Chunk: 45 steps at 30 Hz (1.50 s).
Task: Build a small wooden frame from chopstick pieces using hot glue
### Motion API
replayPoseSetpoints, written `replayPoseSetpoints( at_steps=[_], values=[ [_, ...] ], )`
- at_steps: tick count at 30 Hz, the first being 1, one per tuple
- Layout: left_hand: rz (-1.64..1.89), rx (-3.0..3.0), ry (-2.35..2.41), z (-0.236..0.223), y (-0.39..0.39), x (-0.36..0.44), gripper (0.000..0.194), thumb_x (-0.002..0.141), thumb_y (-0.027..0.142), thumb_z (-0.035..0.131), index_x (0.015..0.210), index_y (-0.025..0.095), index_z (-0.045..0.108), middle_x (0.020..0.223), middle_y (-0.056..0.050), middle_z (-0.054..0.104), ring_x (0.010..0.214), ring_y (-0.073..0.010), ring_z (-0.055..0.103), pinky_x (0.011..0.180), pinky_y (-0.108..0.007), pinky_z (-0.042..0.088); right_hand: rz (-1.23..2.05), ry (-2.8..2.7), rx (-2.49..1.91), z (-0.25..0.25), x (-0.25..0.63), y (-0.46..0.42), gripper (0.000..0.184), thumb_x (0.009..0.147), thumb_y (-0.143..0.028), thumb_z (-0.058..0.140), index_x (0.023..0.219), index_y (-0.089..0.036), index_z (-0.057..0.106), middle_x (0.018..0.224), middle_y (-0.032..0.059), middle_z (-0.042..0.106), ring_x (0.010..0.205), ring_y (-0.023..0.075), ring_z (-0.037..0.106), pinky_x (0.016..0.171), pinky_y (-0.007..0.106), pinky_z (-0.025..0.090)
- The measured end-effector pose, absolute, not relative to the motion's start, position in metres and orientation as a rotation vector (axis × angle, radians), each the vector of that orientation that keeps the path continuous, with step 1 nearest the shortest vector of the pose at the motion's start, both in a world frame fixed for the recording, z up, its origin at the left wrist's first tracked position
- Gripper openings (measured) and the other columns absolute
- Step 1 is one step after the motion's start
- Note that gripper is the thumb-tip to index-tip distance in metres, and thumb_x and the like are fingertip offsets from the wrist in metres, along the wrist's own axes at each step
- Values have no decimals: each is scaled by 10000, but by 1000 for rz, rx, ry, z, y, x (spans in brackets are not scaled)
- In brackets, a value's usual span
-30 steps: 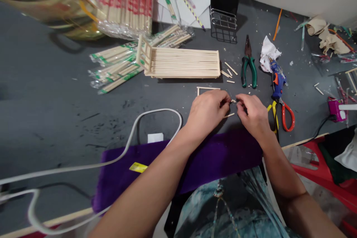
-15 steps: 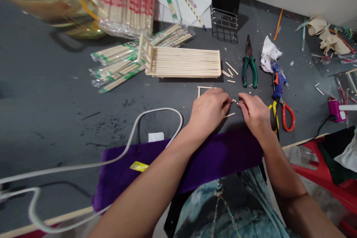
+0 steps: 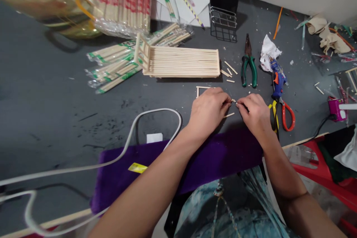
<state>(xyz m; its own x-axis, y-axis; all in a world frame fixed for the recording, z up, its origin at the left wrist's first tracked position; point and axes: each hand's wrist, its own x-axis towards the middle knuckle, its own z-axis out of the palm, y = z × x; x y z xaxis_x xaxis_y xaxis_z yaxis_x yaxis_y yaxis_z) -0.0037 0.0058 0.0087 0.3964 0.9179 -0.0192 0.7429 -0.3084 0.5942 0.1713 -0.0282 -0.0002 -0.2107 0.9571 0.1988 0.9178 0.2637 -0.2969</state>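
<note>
My left hand (image 3: 209, 106) is closed in a pinch over a small frame of thin wooden sticks (image 3: 198, 91), most of which lies hidden under the palm. Close to its fingertips are tiny light wooden bits (image 3: 233, 100). My right hand (image 3: 253, 109) pinches at those bits from the other side, its thumb and forefinger together; what it holds is too small to make out. A short stick (image 3: 229, 115) lies just below the left fingers. Behind the hands stands a little bed-shaped piece (image 3: 182, 61) built of wooden sticks, with an upright end at its left.
Green-handled pliers (image 3: 249, 65), a blue glue gun (image 3: 277, 81) and red-handled cutters (image 3: 288, 115) lie to the right. Packed chopsticks (image 3: 122, 59) are at the back left. A white cable (image 3: 139, 117) crosses a purple cloth (image 3: 117, 182). Cut stick pieces (image 3: 230, 70) lie near the bed-shaped piece.
My right hand has come slightly left, its fingertips nearer the tiny bits and the left hand. The left hand stays almost in place. The view has shifted a little.
</note>
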Motion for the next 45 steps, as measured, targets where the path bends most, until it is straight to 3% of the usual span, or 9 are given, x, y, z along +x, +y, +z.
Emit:
replayPoseSetpoints(
  at_steps=[9,21,28,38,45],
  values=[
    [477,2119,1429,10,6,-6,81,891,167,639,884,175,719,932,-70,706,919,-239,648,746,-333,477,102,-2171,-1681,5,169,-29,190,960,-188,540,831,-217,677,843,54,665,851,213,539,732,336,420],
    [388,2112,1467,16,6,-6,66,884,190,671,924,172,722,964,-70,696,909,-232,642,742,-324,462,144,-2185,-1688,2,175,-41,199,988,-237,522,865,-223,678,870,49,680,869,211,551,757,337,424],
    [350,2188,1458,13,4,-4,121,926,194,603,882,173,713,933,-70,695,914,-230,639,717,-312,454,152,-2180,-1689,4,173,-42,196,983,-224,525,858,-213,676,877,49,688,867,208,552,756,332,425],
    [452,2158,1450,12,4,-6,110,900,211,615,959,184,704,940,-66,694,884,-224,630,732,-318,461,181,-2136,-1711,6,171,-36,195,978,-227,524,848,-227,668,878,52,678,882,213,561,775,342,432],
    [440,2137,1464,11,3,-3,93,906,227,612,909,182,693,924,-73,686,897,-234,625,732,-321,465,168,-2152,-1731,3,169,-34,195,978,-230,526,837,-227,660,866,51,667,873,217,552,764,339,421]
  ],
)
